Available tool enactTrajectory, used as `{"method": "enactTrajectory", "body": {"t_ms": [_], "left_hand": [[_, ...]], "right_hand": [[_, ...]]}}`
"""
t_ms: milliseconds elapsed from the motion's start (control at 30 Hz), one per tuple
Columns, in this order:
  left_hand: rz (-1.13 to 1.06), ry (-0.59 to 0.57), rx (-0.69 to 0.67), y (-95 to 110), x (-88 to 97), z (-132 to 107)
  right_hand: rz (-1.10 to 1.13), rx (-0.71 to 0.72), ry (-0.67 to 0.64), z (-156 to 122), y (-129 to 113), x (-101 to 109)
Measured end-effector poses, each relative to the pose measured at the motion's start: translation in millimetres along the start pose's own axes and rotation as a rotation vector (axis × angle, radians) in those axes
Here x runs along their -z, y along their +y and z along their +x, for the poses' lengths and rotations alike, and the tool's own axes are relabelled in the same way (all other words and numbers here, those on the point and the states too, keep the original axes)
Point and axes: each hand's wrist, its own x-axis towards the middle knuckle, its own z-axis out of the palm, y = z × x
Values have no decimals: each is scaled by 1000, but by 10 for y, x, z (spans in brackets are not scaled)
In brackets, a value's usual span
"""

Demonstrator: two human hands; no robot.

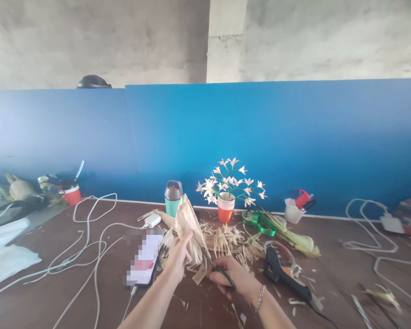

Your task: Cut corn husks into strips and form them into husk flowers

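A pale dried corn husk (187,214) stands upright in my left hand (178,256), which is closed around its lower part. My right hand (234,278) grips black-handled scissors (222,274), their blades pointing up and left at the husk's right edge. Whether the blades are apart I cannot make out. Under and behind the hands lie cut husk strips and scraps (226,240). Past them, several small husk flowers (228,180) on green stems stand in a stack of red and white paper cups (225,212).
A black glue gun (287,278) lies at right, near green ribbon (260,222) and a bundle of stalks (294,240). A phone (145,260) with a cable lies left of my hands. Behind stands a teal flask (172,201). White cords (96,251) cross the table's left side.
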Motion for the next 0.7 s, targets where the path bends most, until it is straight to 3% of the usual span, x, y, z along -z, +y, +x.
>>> {"method": "enactTrajectory", "body": {"t_ms": [467,700], "left_hand": [[15,-2,-7,23,17,17],[18,-95,-61,29,75,49]], "right_hand": [[-128,-20,103,-27,-21,7],[-151,-35,141,-50,-85,7]]}}
